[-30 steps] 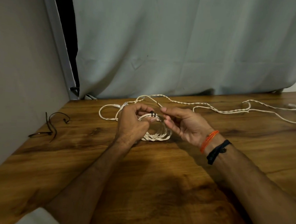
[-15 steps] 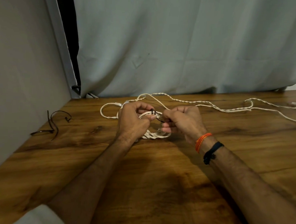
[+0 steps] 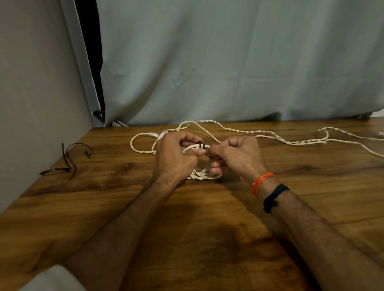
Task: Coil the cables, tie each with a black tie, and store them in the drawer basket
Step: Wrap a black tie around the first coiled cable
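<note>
Pale grey curtain [image 3: 237, 58] behind a brown wooden table [image 3: 203, 236] | white twisted cable coil [image 3: 204, 174] near the table's far edge, middle | left hand [image 3: 174, 157] closed around the coil | right hand [image 3: 237, 158] pinching a thin black tie [image 3: 201, 145] wrapped on it | spare black ties [image 3: 70, 160] by the left edge
</note>
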